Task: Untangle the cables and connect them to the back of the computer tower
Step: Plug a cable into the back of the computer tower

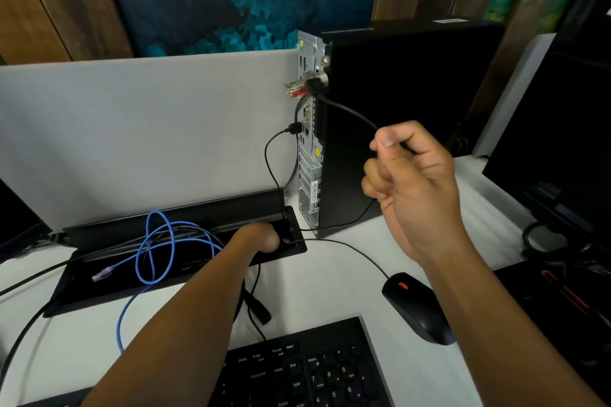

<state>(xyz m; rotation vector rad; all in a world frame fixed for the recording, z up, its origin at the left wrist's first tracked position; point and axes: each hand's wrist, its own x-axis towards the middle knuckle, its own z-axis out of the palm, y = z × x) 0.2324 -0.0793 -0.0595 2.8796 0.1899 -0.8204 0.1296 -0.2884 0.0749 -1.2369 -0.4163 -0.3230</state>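
I see the white desk (347,261) with the black computer tower (396,122) standing on it, its back facing left. My right hand (410,182) pinches a thin black cable (350,112) that runs to a plug high on the back. My left hand (264,236) reaches into the cable tray (99,287); I cannot tell its fingers. The blue cable (158,251) lies looped there. It looks soft and light, so I would hold it near its clear plug (102,274).

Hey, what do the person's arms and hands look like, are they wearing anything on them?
Both forearms are bare, with no sleeves in view. The right hand shows no glove, ring or watch. The left hand is mostly hidden behind its own forearm; nothing worn shows on it.
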